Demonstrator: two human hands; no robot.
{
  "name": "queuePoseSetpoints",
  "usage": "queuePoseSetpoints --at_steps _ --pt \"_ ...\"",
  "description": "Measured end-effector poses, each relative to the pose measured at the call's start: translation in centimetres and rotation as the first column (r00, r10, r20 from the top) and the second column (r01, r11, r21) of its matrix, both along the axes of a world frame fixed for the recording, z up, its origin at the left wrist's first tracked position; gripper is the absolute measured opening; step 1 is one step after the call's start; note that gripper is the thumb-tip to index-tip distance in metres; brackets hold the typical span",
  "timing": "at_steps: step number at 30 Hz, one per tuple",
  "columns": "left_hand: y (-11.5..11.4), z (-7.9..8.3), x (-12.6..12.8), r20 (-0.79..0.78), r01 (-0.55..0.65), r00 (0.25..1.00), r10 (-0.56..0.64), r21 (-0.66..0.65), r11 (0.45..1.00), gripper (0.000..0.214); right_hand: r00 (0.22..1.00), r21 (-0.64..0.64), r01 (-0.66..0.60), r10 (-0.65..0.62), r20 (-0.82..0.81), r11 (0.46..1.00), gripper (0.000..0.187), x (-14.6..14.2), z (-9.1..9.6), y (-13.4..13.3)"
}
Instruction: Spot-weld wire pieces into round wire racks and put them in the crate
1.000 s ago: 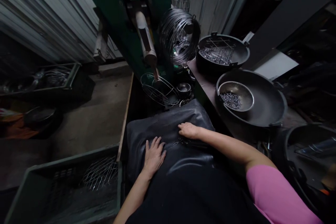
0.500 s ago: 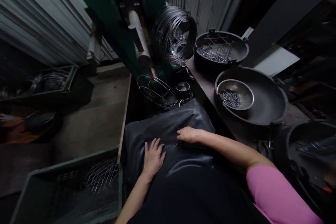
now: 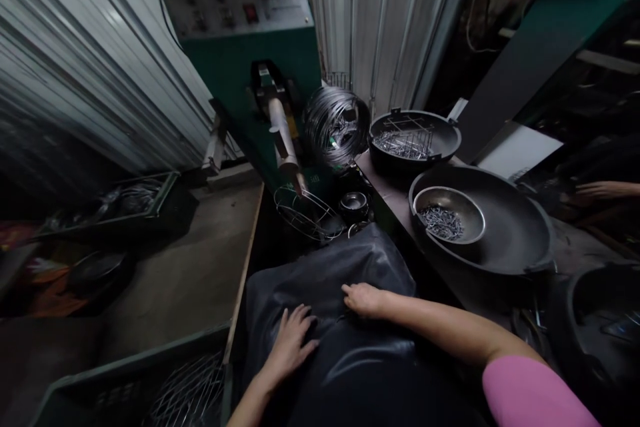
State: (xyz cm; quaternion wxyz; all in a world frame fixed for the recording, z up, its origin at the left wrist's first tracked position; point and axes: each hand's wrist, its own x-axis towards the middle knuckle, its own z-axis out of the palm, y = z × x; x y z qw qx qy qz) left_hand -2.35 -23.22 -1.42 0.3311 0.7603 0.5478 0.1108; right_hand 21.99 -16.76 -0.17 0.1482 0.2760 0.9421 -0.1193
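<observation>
A black, leather-like apron (image 3: 330, 280) spreads over my lap. On its left side rests my left hand (image 3: 291, 341), fingers spread and holding nothing. My right hand (image 3: 364, 299) is on the apron to the right, its fingers curled in; whatever they hold is hidden beneath the hand. Beyond the apron's far edge, a round wire frame (image 3: 320, 199) sits at the copper tip of the machine's arm (image 3: 285, 140). Small metal bowls (image 3: 353, 202) stand just right of the frame.
To the right, a wide dark pan (image 3: 515, 227) holds a steel bowl (image 3: 473, 213) of short metal pieces. Behind it is another pan (image 3: 447, 140) with wire parts. A wire coil (image 3: 320, 123) hangs by the machine. Crates (image 3: 75, 383) lie left. Another person's hand (image 3: 607, 189) shows far right.
The view has tilted up, so everything sits lower and the machine's control panel shows. My left hand's fingers have lifted slightly and its thumb stands apart; my right hand stays on the apron.
</observation>
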Motion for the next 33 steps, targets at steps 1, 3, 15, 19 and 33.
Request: queuePoseSetpoints --at_steps 1,3,15,19,33 --pt "1.2 0.9 -0.7 0.094 0.015 0.996 -0.004 -0.115 0.993 0.037 1.0 -0.013 -0.008 0.008 0.011 1.0 0.018 0.0 0.2 0.1" --pt "3.9 3.2 -1.6 0.292 0.014 0.953 0.081 -0.309 0.951 0.039 0.999 -0.039 -0.026 0.027 0.032 0.999 0.017 0.2 0.5 0.4" --pt "12.5 5.6 11.9 0.428 0.157 -0.119 0.896 -0.883 0.442 0.049 0.999 0.003 -0.009 0.008 0.041 1.0 0.019 0.3 0.3 0.3" --pt "13.4 5.5 15.1 0.352 0.271 -0.396 0.848 -0.837 0.475 0.068 0.995 -0.009 0.01 -0.009 0.095 1.0 0.022 0.3 0.2 0.3" --pt "16.3 5.1 16.2 0.241 0.274 -0.611 0.754 -0.829 0.487 0.076 0.974 0.047 0.182 -0.187 0.132 0.982 0.025 1.1 0.4 -1.0"
